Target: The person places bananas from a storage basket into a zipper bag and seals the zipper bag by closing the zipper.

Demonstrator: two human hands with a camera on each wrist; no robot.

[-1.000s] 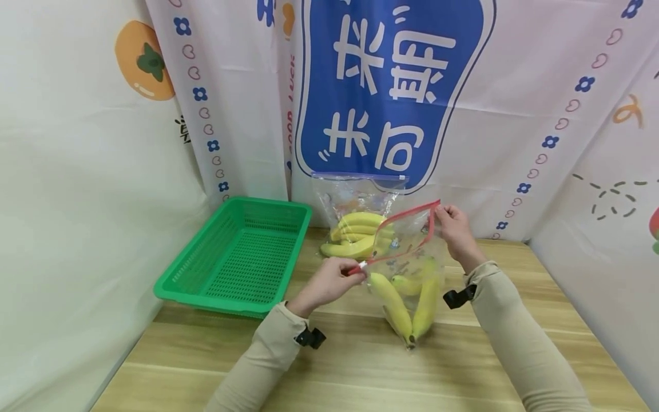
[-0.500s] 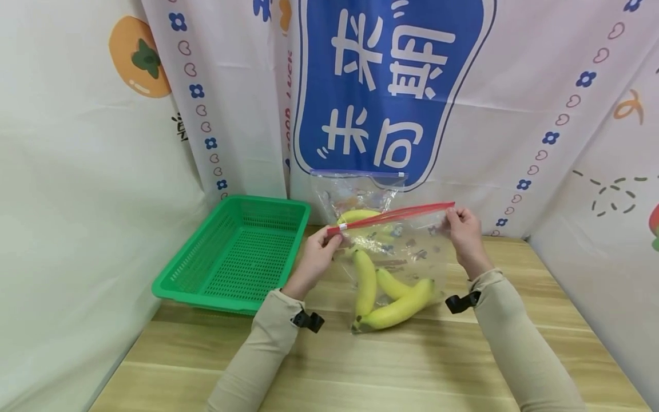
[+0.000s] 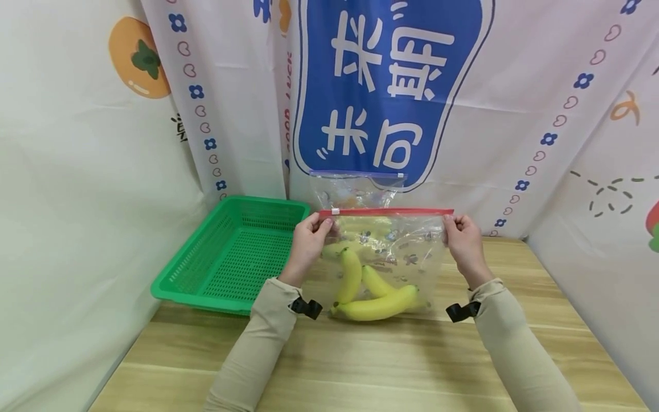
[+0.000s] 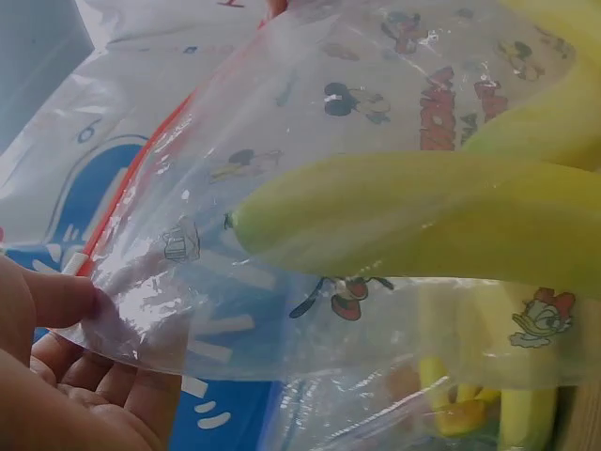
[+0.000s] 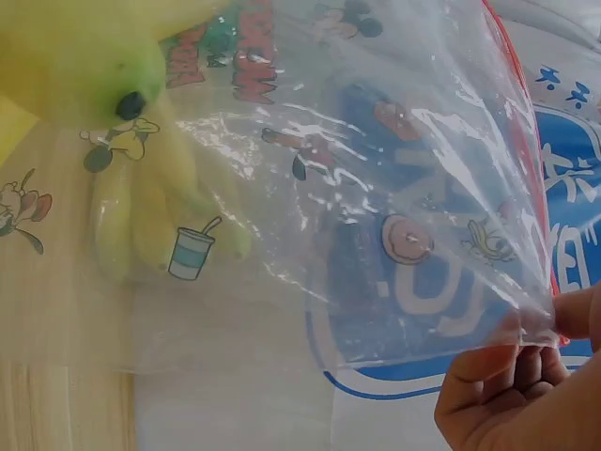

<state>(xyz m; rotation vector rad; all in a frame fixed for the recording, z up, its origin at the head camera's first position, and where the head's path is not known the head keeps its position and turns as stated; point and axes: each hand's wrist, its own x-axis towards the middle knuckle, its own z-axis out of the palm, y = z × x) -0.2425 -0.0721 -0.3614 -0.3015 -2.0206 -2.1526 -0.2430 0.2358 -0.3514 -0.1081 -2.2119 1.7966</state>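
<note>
A clear zip bag [image 3: 396, 243] with a red top strip and printed cartoon figures hangs upright between both hands. Inside its lower part lie three bananas [image 3: 378, 306]. My left hand [image 3: 308, 243] pinches the top left corner, close to the white slider [image 3: 336, 212]; in the left wrist view, thumb and fingers [image 4: 66, 303] hold the film there. The top right corner is pinched by my right hand [image 3: 465, 245], seen also in the right wrist view with curled fingers [image 5: 498, 376]. The red strip is stretched straight and level.
Behind the held bag, a second zip bag [image 3: 355, 189] with a purple strip leans at the back wall, bananas inside it. A green plastic basket [image 3: 175, 274] stands on the left of the wooden table [image 3: 360, 366]. Printed cloth [image 3: 247, 114] walls surround the table.
The bag's mouth was spread apart a second ago; its red edges now lie together in a straight line. My left hand has risen and moved left, and the bananas have shifted left.
</note>
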